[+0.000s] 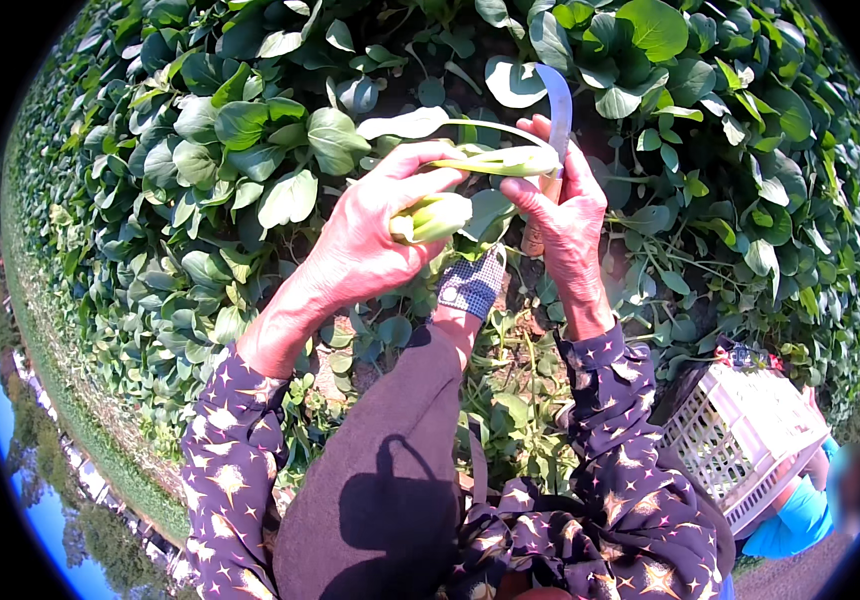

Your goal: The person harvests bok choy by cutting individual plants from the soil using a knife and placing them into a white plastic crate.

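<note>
My left hand [366, 225] grips two leafy greens with pale stalks. One plump green head [441, 215] sits in its curled fingers, cut end to the right. The other, a slimmer green stalk [516, 160], is pinched between thumb and forefinger, with a loose leaf stem arching above it. Held in my right hand [576, 210] is a curved harvesting knife [561, 112] with a wooden handle, its blade pointing up. The blade stands right at the cut end of the slim stalk, and the right fingertips are close to that end.
Dense leafy greens [204, 142] grow on both sides and ahead. Below my hands are my checked shoe [469, 285] and bent knee [392, 427], among low plants. At the lower right, a person in a blue top [794, 521] is beside a white plastic crate [752, 420].
</note>
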Motion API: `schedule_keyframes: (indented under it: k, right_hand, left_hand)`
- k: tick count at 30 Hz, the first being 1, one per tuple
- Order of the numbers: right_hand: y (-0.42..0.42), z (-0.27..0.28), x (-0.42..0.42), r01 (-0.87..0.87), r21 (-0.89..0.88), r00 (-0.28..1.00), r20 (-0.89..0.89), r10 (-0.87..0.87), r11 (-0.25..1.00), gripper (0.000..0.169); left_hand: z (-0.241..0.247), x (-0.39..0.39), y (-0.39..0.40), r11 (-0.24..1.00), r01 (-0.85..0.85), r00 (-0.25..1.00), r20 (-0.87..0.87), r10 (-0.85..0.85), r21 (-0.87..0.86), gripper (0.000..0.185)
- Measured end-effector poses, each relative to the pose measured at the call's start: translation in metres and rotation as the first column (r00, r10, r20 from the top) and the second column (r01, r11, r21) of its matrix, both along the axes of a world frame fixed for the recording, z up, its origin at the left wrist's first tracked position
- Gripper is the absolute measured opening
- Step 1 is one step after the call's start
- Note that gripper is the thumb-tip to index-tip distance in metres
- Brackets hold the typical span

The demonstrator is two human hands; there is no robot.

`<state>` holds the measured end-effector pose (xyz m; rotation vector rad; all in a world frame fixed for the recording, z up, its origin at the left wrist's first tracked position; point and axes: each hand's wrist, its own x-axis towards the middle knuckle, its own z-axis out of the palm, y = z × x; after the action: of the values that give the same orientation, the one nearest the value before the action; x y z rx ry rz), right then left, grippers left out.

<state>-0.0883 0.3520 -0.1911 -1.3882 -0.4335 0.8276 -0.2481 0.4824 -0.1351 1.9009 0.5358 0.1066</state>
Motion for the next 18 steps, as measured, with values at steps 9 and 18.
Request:
schedule_keyframes:
  k: [9,18]
  right_hand:
    - [0.0,0.022,-0.014,-0.278,-0.155,0.958,-0.114,0.262,0.948,0.038]
    - [0.055,-0.039,-0.015,-0.475,-0.22,0.88,-0.112,0.462,0.852,0.021]
  left_hand:
    - [0.005,-0.014,-0.005,0.944,-0.159,0.987,-0.03,0.157,-0.287,0.052]
    - [-0.026,-0.035,0.041,0.988,-0.032,0.875,-0.482,-0.047,-0.154,0.039]
